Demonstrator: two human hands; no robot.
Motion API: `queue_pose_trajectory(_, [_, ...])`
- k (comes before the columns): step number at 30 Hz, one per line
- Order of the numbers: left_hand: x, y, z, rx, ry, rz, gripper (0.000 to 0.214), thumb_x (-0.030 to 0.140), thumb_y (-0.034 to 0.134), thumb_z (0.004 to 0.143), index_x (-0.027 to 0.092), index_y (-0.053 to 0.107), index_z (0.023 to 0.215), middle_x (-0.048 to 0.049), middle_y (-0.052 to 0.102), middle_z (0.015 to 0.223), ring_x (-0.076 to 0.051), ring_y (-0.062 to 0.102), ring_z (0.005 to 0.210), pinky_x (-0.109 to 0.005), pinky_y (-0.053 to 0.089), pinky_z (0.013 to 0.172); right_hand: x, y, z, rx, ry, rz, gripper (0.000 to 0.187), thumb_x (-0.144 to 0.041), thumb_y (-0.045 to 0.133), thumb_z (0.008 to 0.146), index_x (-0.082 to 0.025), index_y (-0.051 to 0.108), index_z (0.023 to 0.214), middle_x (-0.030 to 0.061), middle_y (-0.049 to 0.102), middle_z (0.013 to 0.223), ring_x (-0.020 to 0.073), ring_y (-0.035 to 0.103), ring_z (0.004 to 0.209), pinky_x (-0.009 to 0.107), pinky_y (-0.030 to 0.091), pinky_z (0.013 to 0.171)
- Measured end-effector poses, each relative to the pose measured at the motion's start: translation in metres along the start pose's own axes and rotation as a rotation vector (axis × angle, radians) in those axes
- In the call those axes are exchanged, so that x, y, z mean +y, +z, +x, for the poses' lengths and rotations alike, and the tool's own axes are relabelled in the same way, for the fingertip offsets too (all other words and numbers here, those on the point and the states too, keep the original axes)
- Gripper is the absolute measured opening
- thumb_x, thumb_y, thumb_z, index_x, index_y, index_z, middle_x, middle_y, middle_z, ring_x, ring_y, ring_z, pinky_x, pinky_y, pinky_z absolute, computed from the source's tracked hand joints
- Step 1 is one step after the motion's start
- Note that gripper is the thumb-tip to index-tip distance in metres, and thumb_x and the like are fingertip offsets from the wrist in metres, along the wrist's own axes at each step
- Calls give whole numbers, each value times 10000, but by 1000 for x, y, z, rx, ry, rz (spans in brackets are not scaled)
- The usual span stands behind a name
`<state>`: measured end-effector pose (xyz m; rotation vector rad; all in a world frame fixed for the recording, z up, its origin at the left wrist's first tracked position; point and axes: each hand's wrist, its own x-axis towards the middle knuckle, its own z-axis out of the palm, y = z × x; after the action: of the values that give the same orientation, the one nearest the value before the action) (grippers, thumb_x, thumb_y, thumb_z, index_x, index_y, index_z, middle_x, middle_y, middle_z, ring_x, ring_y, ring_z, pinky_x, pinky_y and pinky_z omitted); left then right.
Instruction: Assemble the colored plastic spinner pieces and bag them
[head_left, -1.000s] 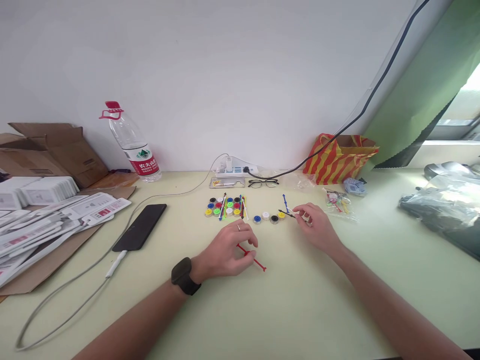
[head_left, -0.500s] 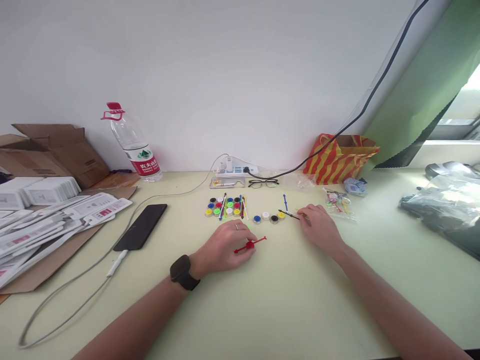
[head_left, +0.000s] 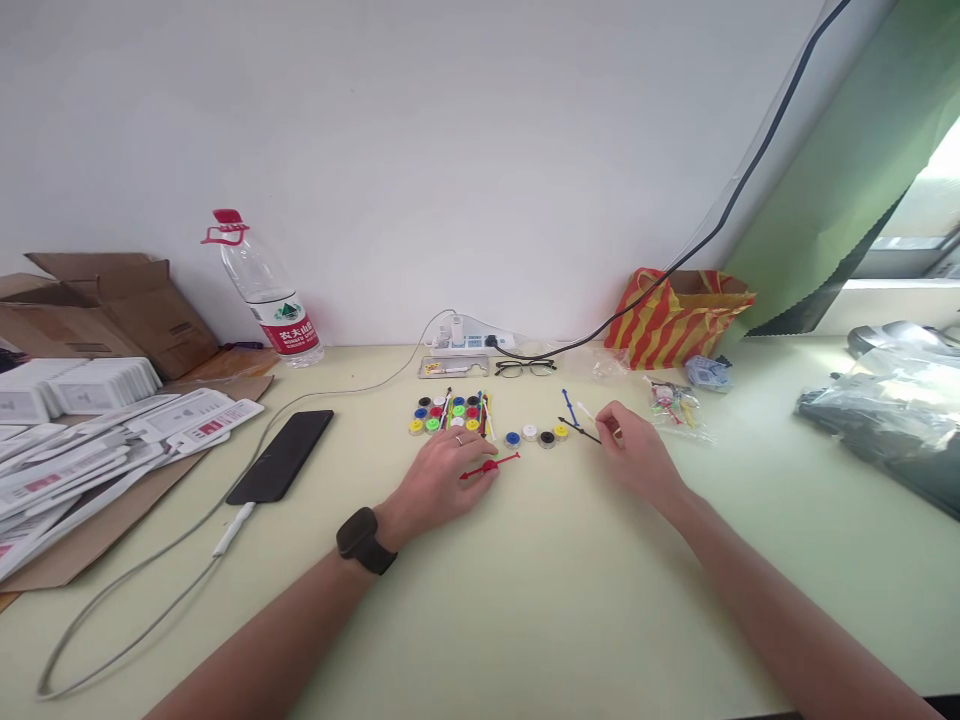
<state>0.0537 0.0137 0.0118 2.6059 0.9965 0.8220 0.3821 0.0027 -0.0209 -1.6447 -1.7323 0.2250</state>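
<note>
My left hand (head_left: 448,475) is closed on a red arrow spinner (head_left: 490,466), held between thumb and fingers just in front of a cluster of coloured round bases. My right hand (head_left: 637,455) pinches a thin white arrow (head_left: 585,409), its tail hidden by the fingers. Beside those fingertips lie a black arrow (head_left: 579,430) and a blue arrow (head_left: 569,404). Between the hands runs a short row of round bases: blue (head_left: 512,439), white (head_left: 529,433), black (head_left: 547,439) and yellow (head_left: 561,432). Several arrows lie across the cluster, partly hidden behind my left hand.
At left are a black phone (head_left: 281,456) on a charging cable, stacked white tags (head_left: 82,460), a cardboard box (head_left: 127,305) and a water bottle (head_left: 285,315). Eyeglasses (head_left: 525,369) and a power strip (head_left: 472,342) sit at the back. A striped bag (head_left: 667,320) stands right.
My left hand has moved slightly away from me and left with the red arrow spinner. At my right fingertips, the white arrow now shows clearly, pointing up and left.
</note>
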Motion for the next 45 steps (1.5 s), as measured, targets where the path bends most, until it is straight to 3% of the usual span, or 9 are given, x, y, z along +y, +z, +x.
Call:
queue_pose_trajectory(5, [-3,2,0,32,-29,109,180,221,627,907,240,739,1047,-77,768,1012,-289,673,976,-411,493,850,-18,8,-7,-53,-36,194,119,-322,519,953,-231,592,976,42,663,869,214,617,777,337,485,652])
queue_pose_trajectory(9, [-3,2,-1,71,-82,202,167,176,615,852,232,730,959,-63,773,950,-279,683,915,-397,486,781,-25,14,-12,-83,-72,236,245,-307,494,975,-226,653,1142,83,681,984,240,645,879,361,522,693])
queue_pose_trajectory(14, [1,1,-1,81,-165,272,207,138,611,772,231,724,919,-31,775,925,-269,674,907,-398,495,774,-24,14,-11,-62,-124,250,222,-312,482,1000,-242,681,1066,103,705,1085,275,661,1035,414,552,823])
queue_pose_trajectory(20, [-1,-5,0,98,-146,307,129,169,631,740,225,687,842,-35,760,918,-287,649,949,-416,495,799,-22,12,-9,-9,-68,229,205,-340,504,997,-264,671,1090,96,709,1103,289,657,1062,352,531,648])
queue_pose_trajectory(25, [-7,-18,2,32,-79,275,37,220,656,782,227,671,815,-40,747,937,-285,628,957,-434,478,863,-21,11,-9,-7,-71,229,198,-336,510,993,-260,667,1087,97,714,1099,286,656,1065,329,502,590])
queue_pose_trajectory(34, [-16,-27,4,-105,-56,228,73,303,661,869,234,642,854,-40,705,925,-280,590,957,-417,463,850,-25,8,-10,22,-79,221,167,-305,530,980,-251,664,1064,77,730,1070,265,669,1033,374,534,745])
queue_pose_trajectory(45, [-24,-30,2,-127,-31,172,141,386,657,892,245,659,891,-29,679,857,-241,609,843,-406,470,874,-23,8,-10,25,-83,222,160,-302,533,981,-255,662,1062,75,728,1073,262,671,1036,358,534,706])
